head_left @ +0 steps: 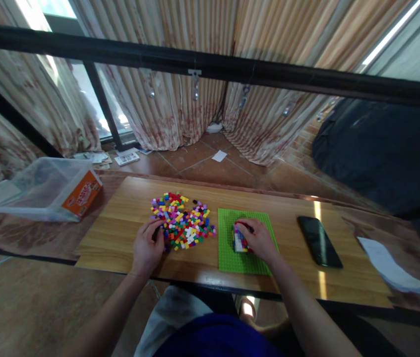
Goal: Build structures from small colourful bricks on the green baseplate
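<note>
On the green studded baseplate (228,260) stands a small build of toy bricks (238,242), with white, blue, red and yellow pieces showing. My right hand (258,239) bends over its far and right sides, thumb and fingers closed at a red brick by the far edge; the hand hides part of the build. Left of the baseplate spreads a loose pile of small toy bricks (185,223) in many colours. At the pile's near left edge is my left hand (148,248), its fingers curled in toward the thumb. Whatever lies between those fingertips is hidden.
A black phone (319,242) lies on the wooden board (113,228) right of the baseplate, with white papers (391,265) farther right. A clear plastic box (46,191) with an orange label stands at the left. A dark metal bar (217,69) crosses beyond the table.
</note>
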Tool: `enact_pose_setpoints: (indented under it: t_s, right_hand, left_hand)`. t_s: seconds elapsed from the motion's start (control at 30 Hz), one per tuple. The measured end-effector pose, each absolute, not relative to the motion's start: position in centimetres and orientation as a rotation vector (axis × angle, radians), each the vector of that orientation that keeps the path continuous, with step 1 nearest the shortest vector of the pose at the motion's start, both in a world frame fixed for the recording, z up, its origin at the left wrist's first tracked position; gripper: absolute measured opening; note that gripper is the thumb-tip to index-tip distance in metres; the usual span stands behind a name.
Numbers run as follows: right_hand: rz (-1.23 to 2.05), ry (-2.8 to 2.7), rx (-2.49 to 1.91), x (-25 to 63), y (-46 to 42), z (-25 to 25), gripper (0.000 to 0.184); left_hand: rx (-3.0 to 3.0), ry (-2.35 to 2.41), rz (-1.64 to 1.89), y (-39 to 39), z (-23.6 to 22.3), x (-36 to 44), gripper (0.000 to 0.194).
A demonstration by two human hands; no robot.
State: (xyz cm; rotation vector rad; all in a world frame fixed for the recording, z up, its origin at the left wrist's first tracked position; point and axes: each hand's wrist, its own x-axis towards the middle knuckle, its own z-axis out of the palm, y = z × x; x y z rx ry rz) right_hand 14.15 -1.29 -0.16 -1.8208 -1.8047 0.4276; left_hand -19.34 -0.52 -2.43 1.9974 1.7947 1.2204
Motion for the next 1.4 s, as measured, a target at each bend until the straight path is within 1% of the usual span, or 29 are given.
enact_pose_setpoints:
  t_s: [0.17, 0.3, 0.43, 0.67, 0.8, 0.9, 1.03, 1.13, 1.2, 1.3, 1.4]
  right_hand:
    - [0.171, -1.857, -1.899, 12.0, -0.5, 1.8, 0.028]
    - [0.229, -2.104, -1.807, 8.1, 1.8, 3.3, 0.031]
    - [0.310, -2.283, -1.845, 5.4, 4.4, 2.9, 0.034]
    - [0.360, -2.381, -1.853, 5.3, 6.2, 1.5, 0.023]
    - [0.331, -2.457, -1.796, 5.4, 5.7, 2.4, 0.017]
    - [0.292, -2.468, -1.760, 5.4, 4.8, 3.3, 0.017]
    - [0.300, -2.378, -1.769, 6.0, 3.2, 4.4, 0.023]
    - [0.329, -2.255, -1.780, 7.3, 1.5, 5.3, 0.023]
    - [0.370, -2.115, -1.780, 8.6, -0.1, 5.7, 0.023]
    - [0.493, -1.739, -1.722, 11.1, -2.7, 5.8, 0.020]
    - [0.500, -1.562, -1.800, 13.4, -5.1, 5.3, 0.022]
  left_hand:
    - [1.996, 1.760, 1.240, -0.5, -2.5, -19.3, 0.027]
    - [2.008, 1.749, 1.241, -0.4, -2.6, -19.4, 0.026]
    - [2.030, 1.767, 1.252, -0.5, -2.5, -19.3, 0.026]
    - [2.037, 1.785, 1.239, -0.6, -2.2, -19.1, 0.026]
    - [2.031, 1.783, 1.238, -0.6, -2.3, -19.2, 0.027]
    - [2.021, 1.784, 1.236, -0.5, -2.3, -19.3, 0.028]
    - [2.003, 1.774, 1.221, -0.5, -2.3, -19.3, 0.027]
    - [2.000, 1.765, 1.231, -0.4, -2.4, -19.3, 0.027]
    - [2.013, 1.763, 1.230, -0.4, -2.4, -19.4, 0.027]
    - [2.039, 1.761, 1.224, -0.3, -2.5, -19.5, 0.028]
    - [2.071, 1.750, 1.226, -0.2, -2.5, -19.6, 0.028]
